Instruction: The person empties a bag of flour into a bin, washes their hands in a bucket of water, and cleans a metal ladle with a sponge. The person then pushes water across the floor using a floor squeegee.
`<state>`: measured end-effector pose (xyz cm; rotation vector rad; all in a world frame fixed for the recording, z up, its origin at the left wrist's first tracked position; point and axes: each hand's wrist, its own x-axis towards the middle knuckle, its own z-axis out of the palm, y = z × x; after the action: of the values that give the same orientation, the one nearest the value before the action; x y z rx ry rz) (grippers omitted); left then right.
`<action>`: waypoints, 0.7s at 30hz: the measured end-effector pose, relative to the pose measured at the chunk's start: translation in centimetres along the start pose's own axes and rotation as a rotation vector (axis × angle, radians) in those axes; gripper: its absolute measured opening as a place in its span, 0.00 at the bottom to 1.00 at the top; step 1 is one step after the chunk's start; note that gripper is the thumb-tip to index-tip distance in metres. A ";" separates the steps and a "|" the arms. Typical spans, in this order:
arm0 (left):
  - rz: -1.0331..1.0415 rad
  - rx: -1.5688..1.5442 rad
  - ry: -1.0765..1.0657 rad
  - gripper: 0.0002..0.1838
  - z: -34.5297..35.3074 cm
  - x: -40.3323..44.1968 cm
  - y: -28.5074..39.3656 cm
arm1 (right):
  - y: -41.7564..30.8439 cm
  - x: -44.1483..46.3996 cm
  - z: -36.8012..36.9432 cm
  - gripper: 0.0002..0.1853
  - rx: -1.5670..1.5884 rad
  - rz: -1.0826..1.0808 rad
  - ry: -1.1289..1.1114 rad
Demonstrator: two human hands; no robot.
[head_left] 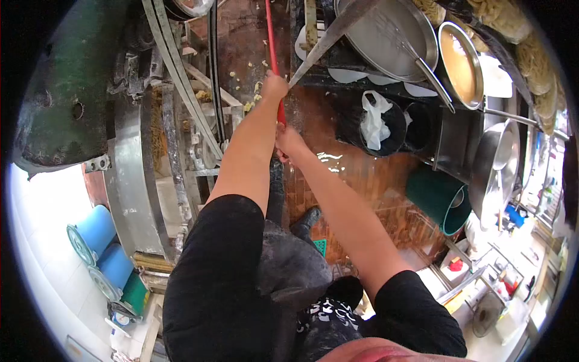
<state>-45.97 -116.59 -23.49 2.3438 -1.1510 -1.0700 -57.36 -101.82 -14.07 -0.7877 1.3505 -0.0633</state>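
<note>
A long red pole runs from the top of the view down between my arms. My left hand is wrapped round it higher up, with that arm stretched forward. Lower down, near the pole's end, my right hand is closed on it too. The far end of the pole is out of view. Small yellow scraps lie on the wet reddish-brown floor beside the pole.
Left stands a floury metal machine. At the right are a large pan with a whisk, a bowl of orange liquid, a white plastic bag and a green bin. Blue containers stand lower left.
</note>
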 end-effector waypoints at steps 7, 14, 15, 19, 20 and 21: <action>-0.183 -0.294 -0.096 0.23 10.9 -26.6 -6.5 | 22.5 -24.3 -4.5 0.22 -0.160 0.057 0.060; -0.283 -0.324 -0.301 0.28 14.1 -49.2 -6.5 | 35.0 -44.9 -8.9 0.24 -0.195 0.335 0.231; -0.386 -0.495 -0.351 0.29 11.9 -46.3 -4.9 | 29.9 -43.2 -8.2 0.23 -0.298 0.245 0.264; -0.146 -0.712 -0.059 0.37 7.5 -26.5 -1.7 | 15.7 -27.9 -5.5 0.16 -0.257 -0.091 0.265; -0.221 -0.790 -0.139 0.38 5.3 -20.9 -0.2 | 13.6 -22.3 -4.8 0.14 -0.396 -0.225 0.297; -0.253 -0.792 -0.190 0.40 3.2 -15.8 1.0 | 11.7 -16.5 -4.3 0.14 -0.594 -0.500 0.324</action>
<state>-55.12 -104.73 -17.36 1.7909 -0.3499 -1.5104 -70.03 -87.35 -6.52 -1.6664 1.4609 -0.1946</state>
